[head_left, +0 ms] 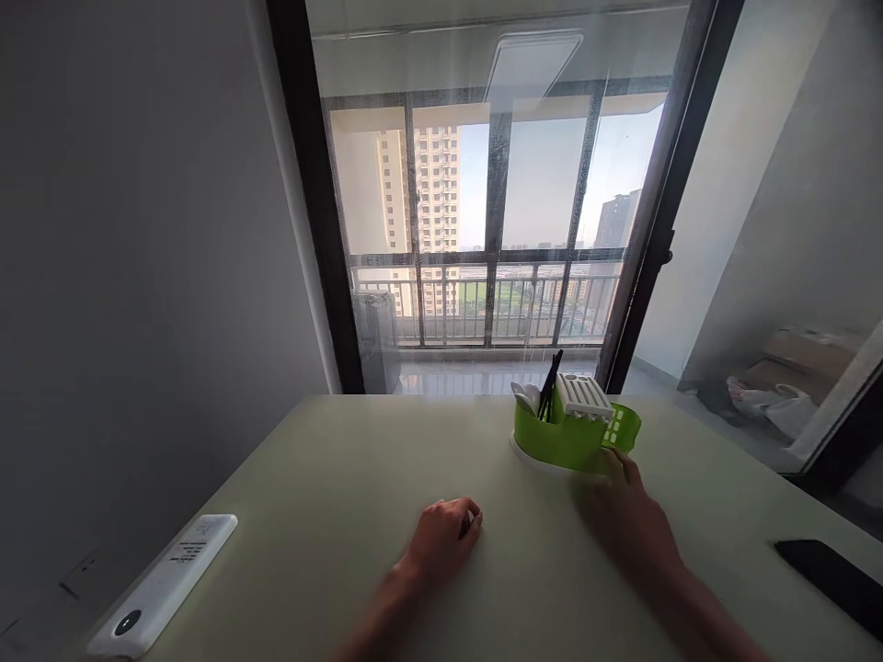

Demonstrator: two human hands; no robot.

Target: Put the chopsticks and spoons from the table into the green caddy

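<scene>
A green plastic cutlery holder [558,439] stands on a pale table [331,487], near its far edge. It holds black chopsticks [550,386], a white spoon [525,397] and a white slotted insert [583,395]. My right hand [631,519] reaches to the holder's right side, and its fingertips touch the holder's base and green rim. My left hand [445,535] rests on the table in a loose fist, apart from the holder, with nothing visible in it.
A white power strip [166,584] lies at the table's left edge. A black phone [831,581] lies at the right edge. Behind the table is a glass balcony door [483,230] with a dark frame. Boxes and bags [765,391] sit on the floor at right.
</scene>
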